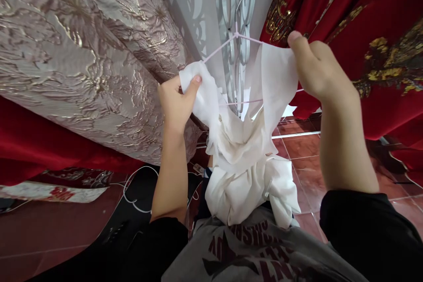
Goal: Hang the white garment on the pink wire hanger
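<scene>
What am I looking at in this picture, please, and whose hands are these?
This is a single picture from a camera worn on a person's head, looking forward and down, so the two bare hands are the wearer's own. The left hand pinches one shoulder of a white garment, and the right hand grips the other shoulder. The garment sits on a thin pink hanger. A silvery brocade cloth hangs on one side and a red cloth with gold embroidery on the other. Below is a red tiled floor.
</scene>
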Available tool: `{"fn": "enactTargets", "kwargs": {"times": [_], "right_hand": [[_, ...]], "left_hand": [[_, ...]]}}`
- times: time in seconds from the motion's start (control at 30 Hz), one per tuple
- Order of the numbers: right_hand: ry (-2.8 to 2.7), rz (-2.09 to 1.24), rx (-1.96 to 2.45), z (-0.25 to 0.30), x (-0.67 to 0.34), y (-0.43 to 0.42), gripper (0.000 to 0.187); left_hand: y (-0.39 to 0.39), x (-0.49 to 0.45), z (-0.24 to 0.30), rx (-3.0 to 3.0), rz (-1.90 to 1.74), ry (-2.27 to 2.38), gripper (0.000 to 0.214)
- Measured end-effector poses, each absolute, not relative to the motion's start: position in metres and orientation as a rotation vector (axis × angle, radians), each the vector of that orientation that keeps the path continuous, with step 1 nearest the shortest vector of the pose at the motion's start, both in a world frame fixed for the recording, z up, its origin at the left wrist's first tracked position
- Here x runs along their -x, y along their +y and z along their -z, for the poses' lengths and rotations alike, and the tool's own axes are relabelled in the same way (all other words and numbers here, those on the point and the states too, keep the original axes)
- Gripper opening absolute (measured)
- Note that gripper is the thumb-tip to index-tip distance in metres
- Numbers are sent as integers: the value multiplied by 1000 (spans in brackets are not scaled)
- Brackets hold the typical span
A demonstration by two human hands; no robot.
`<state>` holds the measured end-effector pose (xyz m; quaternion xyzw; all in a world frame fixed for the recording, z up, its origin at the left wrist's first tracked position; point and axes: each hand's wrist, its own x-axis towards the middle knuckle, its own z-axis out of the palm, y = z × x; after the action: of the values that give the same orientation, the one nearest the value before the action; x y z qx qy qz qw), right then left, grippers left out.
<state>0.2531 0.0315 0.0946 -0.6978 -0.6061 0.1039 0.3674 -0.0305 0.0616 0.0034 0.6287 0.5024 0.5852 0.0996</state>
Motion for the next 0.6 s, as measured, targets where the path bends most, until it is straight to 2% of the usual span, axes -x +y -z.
{"fn": "enactTargets", "kwargs": {"times": [0.2,0.4,0.5,0.6], "right_hand": [[-1618,-68,1733,-86,-252,20,63],[-1589,124,1404,-90,-266,-29,31],[-1638,-15,1191,-80,-254,-29,30],[-1936,-280,999,-48,-231,3,24]], "left_hand": [[57,30,-5,-1895,-1696,1520,44],[51,28,-14,-1803,-1715,1536,33],[55,29,-12,-1772,-1726,1499,29],[57,30,-8,-1726,-1714,1463,36]]}}
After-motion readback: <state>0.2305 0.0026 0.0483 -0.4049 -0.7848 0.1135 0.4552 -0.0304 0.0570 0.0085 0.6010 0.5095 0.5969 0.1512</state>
